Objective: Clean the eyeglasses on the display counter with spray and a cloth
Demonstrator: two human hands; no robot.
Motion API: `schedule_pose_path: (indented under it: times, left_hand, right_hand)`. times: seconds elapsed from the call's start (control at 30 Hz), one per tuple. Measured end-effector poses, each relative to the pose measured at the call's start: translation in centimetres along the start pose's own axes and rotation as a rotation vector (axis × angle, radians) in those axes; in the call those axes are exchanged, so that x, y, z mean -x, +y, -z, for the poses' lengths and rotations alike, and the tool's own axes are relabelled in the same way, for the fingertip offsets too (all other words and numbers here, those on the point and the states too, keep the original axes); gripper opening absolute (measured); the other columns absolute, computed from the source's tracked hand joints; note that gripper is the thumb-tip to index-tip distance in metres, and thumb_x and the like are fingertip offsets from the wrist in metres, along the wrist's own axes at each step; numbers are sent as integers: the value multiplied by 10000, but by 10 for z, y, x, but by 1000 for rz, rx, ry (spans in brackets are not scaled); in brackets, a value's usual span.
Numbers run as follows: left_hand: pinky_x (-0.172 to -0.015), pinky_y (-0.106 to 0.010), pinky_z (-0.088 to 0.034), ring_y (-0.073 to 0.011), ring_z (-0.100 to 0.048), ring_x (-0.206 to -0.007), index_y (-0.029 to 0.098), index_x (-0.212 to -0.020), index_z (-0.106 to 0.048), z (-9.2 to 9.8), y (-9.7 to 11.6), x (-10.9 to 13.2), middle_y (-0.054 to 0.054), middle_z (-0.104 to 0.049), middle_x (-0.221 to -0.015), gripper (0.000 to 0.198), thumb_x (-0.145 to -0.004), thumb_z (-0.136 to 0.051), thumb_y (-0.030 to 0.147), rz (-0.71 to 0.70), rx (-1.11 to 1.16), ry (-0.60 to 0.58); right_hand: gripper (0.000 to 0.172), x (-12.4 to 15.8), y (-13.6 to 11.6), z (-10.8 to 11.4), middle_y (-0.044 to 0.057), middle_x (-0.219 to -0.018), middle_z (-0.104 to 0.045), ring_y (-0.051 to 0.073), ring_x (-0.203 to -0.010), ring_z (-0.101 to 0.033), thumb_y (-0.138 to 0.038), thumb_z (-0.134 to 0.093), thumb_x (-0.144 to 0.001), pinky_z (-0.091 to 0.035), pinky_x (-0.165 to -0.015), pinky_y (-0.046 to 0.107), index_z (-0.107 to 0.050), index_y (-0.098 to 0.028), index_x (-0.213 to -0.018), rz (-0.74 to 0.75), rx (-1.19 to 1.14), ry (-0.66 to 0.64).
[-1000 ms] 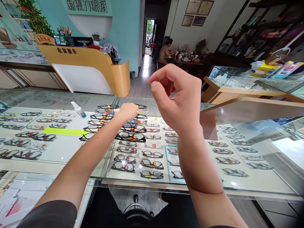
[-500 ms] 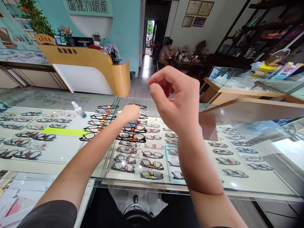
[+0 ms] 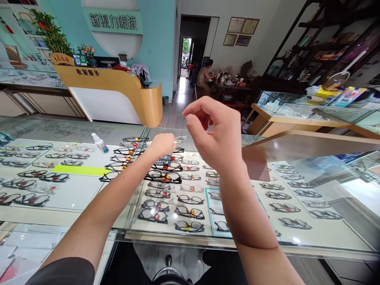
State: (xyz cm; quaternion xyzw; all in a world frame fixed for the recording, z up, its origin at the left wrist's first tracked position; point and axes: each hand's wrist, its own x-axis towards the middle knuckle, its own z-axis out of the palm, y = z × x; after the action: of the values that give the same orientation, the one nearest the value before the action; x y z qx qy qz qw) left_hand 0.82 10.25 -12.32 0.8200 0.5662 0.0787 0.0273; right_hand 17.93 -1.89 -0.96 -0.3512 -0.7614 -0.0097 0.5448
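Note:
My left hand [image 3: 162,145] reaches over the glass counter with its fingers curled closed among black-framed glasses [image 3: 164,176]. A small white piece [image 3: 149,144] shows at its wrist side, and clear-framed glasses [image 3: 180,139] lie just past its fingertips. Whatever those fingers grip is hidden behind the hand. Raised higher and nearer to me, my right hand [image 3: 218,132] has thumb and forefinger pinched together, the other fingers curled in; nothing shows between them. Left of the stacked frames stands a small white spray bottle [image 3: 100,143], tilted in view.
Rows of glasses [image 3: 190,212] fill the counter, some within a teal-edged tray [image 3: 208,206]. A yellow-green strip [image 3: 80,170] lies at left. Beyond are a wooden reception desk [image 3: 151,105], another display case [image 3: 267,114] and a seated person [image 3: 204,77]. A stool [image 3: 168,273] is below.
The camera has tilted up slightly, so the room sits lower in view. My left hand has shifted slightly over the frames, covering black glasses at the back. My right hand keeps its pinch.

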Motion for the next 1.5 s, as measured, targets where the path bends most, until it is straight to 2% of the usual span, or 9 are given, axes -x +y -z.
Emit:
schedule_pose_path:
  times: [0.2, 0.37, 0.47, 0.73, 0.83, 0.93, 1.13, 1.27, 1.5]
  left_hand:
    - [-1058, -420, -586, -338, -744, -1288, 207, -1224, -836, 51, -2, 17, -115, -823, -1391, 390, -1006, -515, 247, -71, 169, 206]
    - [-1242, -471, -542, -294, -714, -1386, 219, -1268, -858, 86, 8, 43, -82, -782, -1500, 397, -1017, -553, 261, -130, 518, 559]
    - [-1261, -490, -542, -297, -719, -1395, 216, -1267, -864, 99, 24, 65, -91, -791, -1482, 378, -1012, -589, 257, -212, 651, 663]
    - [-1197, -477, -589, -281, -736, -1355, 240, -1181, -866, 112, 50, 99, -72, -797, -1459, 336, -982, -602, 182, -338, 721, 719]
    - [-861, -373, -654, -210, -780, -941, 244, -1141, -845, 113, 45, 100, -65, -855, -1176, 243, -1006, -644, 247, -244, 777, 767]
    - [-553, -288, -503, -137, -614, -622, 247, -1138, -832, 115, 38, 98, -35, -821, -953, 214, -1000, -745, 386, -149, 823, 743]
    - [-761, -329, -634, -227, -771, -987, 244, -994, -875, 119, 28, 89, -89, -848, -1172, 259, -926, -865, 495, -306, 942, 684]
    - [-771, -338, -643, -225, -777, -952, 255, -942, -879, 117, 24, 84, -87, -855, -1107, 265, -915, -883, 519, -316, 1022, 697]
    - [-551, -279, -529, -144, -667, -688, 256, -939, -865, 114, 24, 83, -57, -823, -963, 304, -931, -878, 559, -303, 1108, 686]
  right_hand:
    - [149, -3, 11, 0, -25, -730, -649, 150, -664, -524, -210, -604, -985, -377, -668, 328, -702, -238, -877, -87, 16, -6]
    - [240, -8, 24, -4, -25, -700, -669, 145, -622, -517, -351, -669, -1033, -339, -655, 322, -693, -230, -827, -237, 63, -88]
    - [332, -10, 27, -8, -27, -699, -650, 147, -633, -509, -492, -694, -1063, -335, -665, 318, -702, -230, -859, -288, 99, -98]
    - [318, -5, 21, -6, -41, -693, -592, 138, -642, -464, -432, -655, -1077, -318, -648, 306, -606, -232, -835, -197, 5, -41]
    - [325, -5, 20, -2, -49, -688, -559, 136, -640, -433, -411, -641, -1086, -311, -646, 309, -571, -237, -820, -180, -1, -64]
    - [341, -5, 19, 1, -43, -712, -555, 138, -664, -435, -427, -639, -1103, -318, -655, 311, -568, -238, -828, -155, -44, -114]
    - [507, -5, 17, 1, -30, -717, -531, 146, -685, -416, -652, -643, -1099, -323, -663, 326, -567, -240, -812, -119, -180, -141]
    - [518, -5, 15, 1, -24, -733, -552, 153, -708, -441, -710, -688, -1053, -350, -676, 326, -631, -242, -841, -122, -286, -131]
    - [471, -7, 12, 4, -35, -708, -550, 143, -692, -450, -663, -723, -1050, -355, -662, 320, -691, -235, -856, -109, -317, -101]
